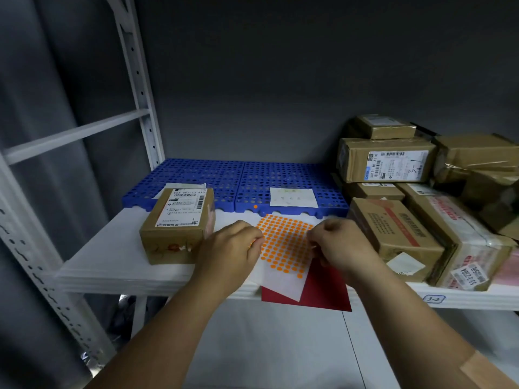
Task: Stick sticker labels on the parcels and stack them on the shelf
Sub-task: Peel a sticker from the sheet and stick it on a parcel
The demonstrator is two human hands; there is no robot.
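A white sheet of orange dot stickers (285,245) lies on the white shelf board (112,259), over a red paper (323,290) that hangs past the front edge. My left hand (233,245) rests on the sheet's left edge with its fingers curled down onto it. My right hand (337,245) is at the sheet's right edge, its fingers curled and pinching there; what it pinches is too small to tell. A small brown parcel (175,226) with a white shipping label stands just left of my left hand.
Blue perforated mats (224,175) cover the back of the shelf, with a white paper (293,197) and one loose orange dot (255,206) on them. Several stacked brown parcels (393,237) fill the right side. A white shelf upright (137,80) rises at left.
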